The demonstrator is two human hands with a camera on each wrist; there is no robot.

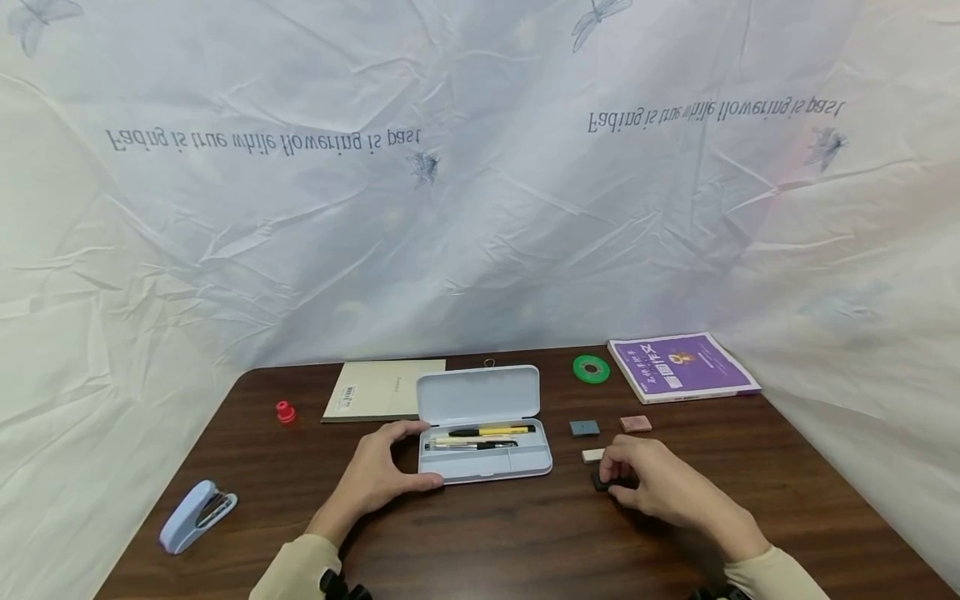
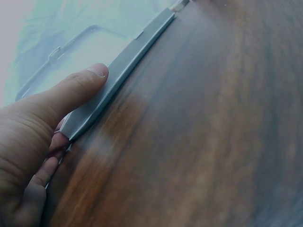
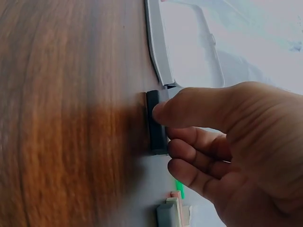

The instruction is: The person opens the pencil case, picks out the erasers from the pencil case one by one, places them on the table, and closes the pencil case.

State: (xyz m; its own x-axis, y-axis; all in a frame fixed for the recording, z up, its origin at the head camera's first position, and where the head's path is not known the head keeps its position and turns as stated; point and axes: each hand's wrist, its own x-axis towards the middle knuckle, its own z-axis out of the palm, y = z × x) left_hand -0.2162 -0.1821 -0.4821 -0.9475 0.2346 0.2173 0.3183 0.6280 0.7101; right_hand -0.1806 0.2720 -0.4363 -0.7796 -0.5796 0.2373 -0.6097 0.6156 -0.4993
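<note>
Right hand (image 1: 660, 487) pinches a small dark rectangular eraser (image 3: 156, 122) on the wood-grain table (image 1: 525, 533). Left hand (image 1: 382, 475), thumb and fingers curled, grips the smooth grey pencil case (image 1: 487, 471) beside it.

The left hand (image 1: 375, 477) lies lower centre-left of the head view, thumb and fingers spread in a clasp, forearm angling down. The right hand (image 1: 648, 482) sits lower right, fingers curled, thumb and fingertips (image 3: 163, 111) pinching.

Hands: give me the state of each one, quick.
Left hand: grips the left end of the open pencil case, thumb on its front edge.
Right hand: pinches a small black eraser on the table.
</note>
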